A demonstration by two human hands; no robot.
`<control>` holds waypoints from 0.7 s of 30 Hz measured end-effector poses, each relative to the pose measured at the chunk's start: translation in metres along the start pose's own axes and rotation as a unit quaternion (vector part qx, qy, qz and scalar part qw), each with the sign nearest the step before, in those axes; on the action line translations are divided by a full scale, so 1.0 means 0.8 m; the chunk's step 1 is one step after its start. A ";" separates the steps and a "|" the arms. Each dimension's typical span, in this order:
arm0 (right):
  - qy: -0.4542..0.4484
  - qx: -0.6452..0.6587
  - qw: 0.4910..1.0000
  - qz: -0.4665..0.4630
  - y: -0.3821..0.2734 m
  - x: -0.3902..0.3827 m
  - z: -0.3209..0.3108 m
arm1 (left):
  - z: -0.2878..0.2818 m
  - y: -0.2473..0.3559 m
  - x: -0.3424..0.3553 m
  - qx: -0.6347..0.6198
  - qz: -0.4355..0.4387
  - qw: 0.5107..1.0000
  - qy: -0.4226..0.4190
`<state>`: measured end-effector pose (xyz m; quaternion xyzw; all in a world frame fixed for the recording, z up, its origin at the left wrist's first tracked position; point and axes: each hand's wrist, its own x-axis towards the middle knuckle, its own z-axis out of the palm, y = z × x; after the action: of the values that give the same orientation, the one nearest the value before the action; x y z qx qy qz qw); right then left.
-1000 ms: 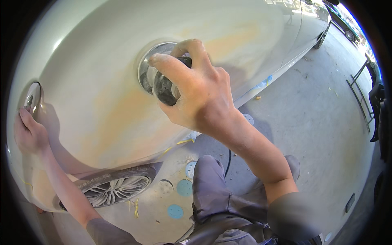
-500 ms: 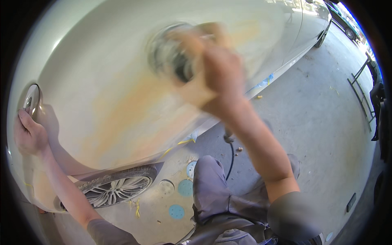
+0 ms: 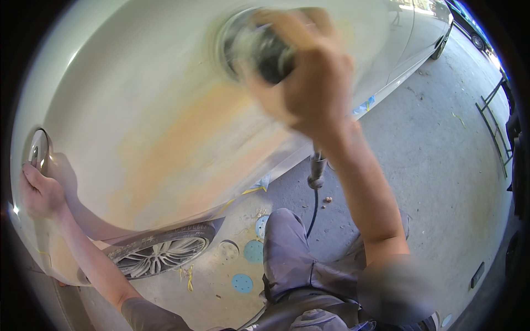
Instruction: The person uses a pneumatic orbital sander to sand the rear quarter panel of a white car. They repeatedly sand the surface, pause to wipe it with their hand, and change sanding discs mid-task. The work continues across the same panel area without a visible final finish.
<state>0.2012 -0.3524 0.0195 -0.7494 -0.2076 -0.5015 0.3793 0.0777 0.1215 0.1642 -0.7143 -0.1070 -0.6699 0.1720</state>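
My right hand [image 3: 323, 83], blurred by motion, grips a round sander [image 3: 265, 52] with a dark body. Its disc lies against the pale car side [image 3: 94, 99]. Streaks of orange and yellow sanded patches [image 3: 171, 138] run across the panel below the tool. From the tool's rear a hose fitting [image 3: 317, 168] hangs, joined to a dark hose [image 3: 313, 212]. At the far left my left hand [image 3: 43, 192] is closed at the lower end of the door handle [image 3: 38, 148]; its thumb shows, while most fingers are hidden.
Below the panel sits a dusty wheel [image 3: 157, 256]. Blue sanding discs [image 3: 242, 283] and yellow tape scraps [image 3: 189, 278] lie on the concrete floor. Blue masking tape [image 3: 363, 105] clings to the sill. A metal stand [image 3: 494, 132] is at the right, and my bent knee [image 3: 284, 226] is close to the car.
The sander and my right hand have shifted up and to the right across the panel. More of the hose fitting shows now. My left hand stays at the handle; the view has shifted slightly.
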 end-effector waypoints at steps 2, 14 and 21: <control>0.064 0.071 0.995 0.007 0.027 0.016 -0.012 | -0.001 0.002 0.001 0.014 -0.010 1.000 0.009; -0.017 0.111 0.990 -0.081 -0.118 -0.019 0.043 | -0.004 -0.023 0.002 0.018 0.026 0.999 -0.031; 0.058 0.040 0.997 -0.020 0.043 0.010 -0.004 | 0.010 -0.038 -0.004 0.020 0.023 1.000 0.004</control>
<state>0.2266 -0.3767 0.0151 -0.6989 -0.2198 -0.5428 0.4106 0.0732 0.1532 0.1639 -0.7099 -0.1037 -0.6666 0.2023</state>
